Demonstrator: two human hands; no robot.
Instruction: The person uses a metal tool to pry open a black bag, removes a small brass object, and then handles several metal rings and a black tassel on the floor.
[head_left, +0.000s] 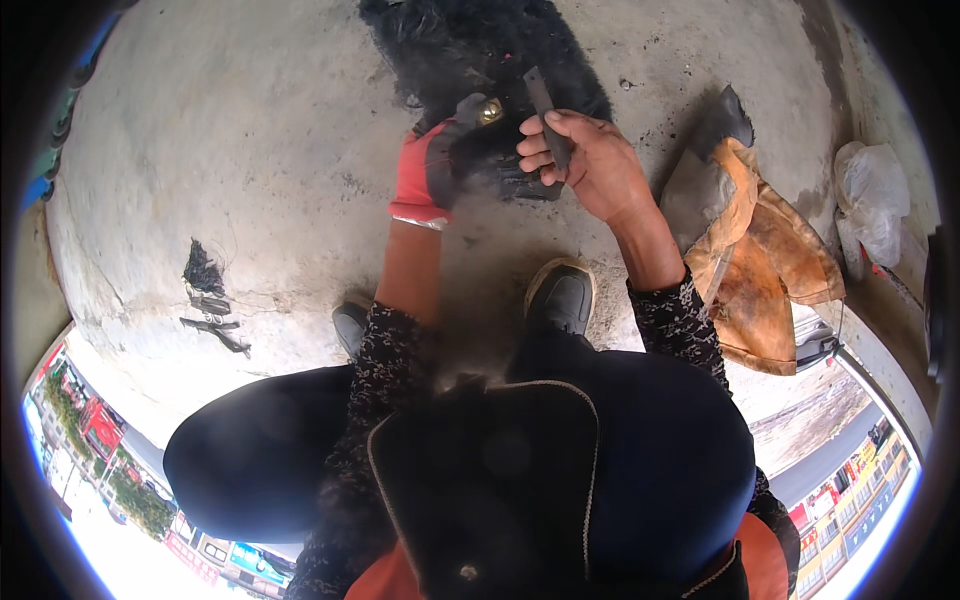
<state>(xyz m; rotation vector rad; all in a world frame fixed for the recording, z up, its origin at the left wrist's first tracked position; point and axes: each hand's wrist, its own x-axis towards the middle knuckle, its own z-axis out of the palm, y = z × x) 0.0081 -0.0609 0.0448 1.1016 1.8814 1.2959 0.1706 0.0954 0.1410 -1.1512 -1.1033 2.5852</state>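
Note:
My left hand (428, 160), in a red and dark grey glove, is closed on a small shiny brass-coloured piece (490, 111) at the near middle of a black furry mat or pelt (420, 35), which lies on the concrete floor ahead of my shoes. My bare right hand (590, 165) is just to the right, its fingers curled round a flat, dark strip (542, 100) with a small hole near its upper end. The strip is held tilted over the black fur, apart from the brass piece.
A stained orange-brown cloth (755, 290) with grey material (705, 195) lies at the right, beside a crumpled clear plastic bag (870, 190) near the wall. Dark fibrous scraps and short strips (205, 270) lie on the floor (180, 120) at the left. My shoes (555, 300) are below my hands.

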